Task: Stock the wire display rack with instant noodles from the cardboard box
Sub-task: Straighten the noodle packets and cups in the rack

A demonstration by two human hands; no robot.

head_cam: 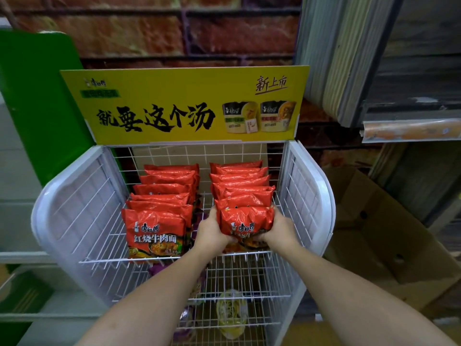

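The white wire display rack (74, 216) stands in front of me with a yellow sign on top. Its top shelf holds two rows of red instant noodle packs, a left row (159, 211) and a right row (242, 188), standing upright one behind another. At the front of the right row, both hands hold one red noodle pack (245, 219). My left hand (210, 232) grips its left side and my right hand (278, 229) grips its right side. The open cardboard box (389, 236) sits on the floor to the right of the rack.
Lower rack shelves hold a yellow pack (230, 313) and purple packs (184, 318). A green panel (37, 101) stands at the left, a brick-pattern wall behind, and dark shelving (411, 131) at the right above the box.
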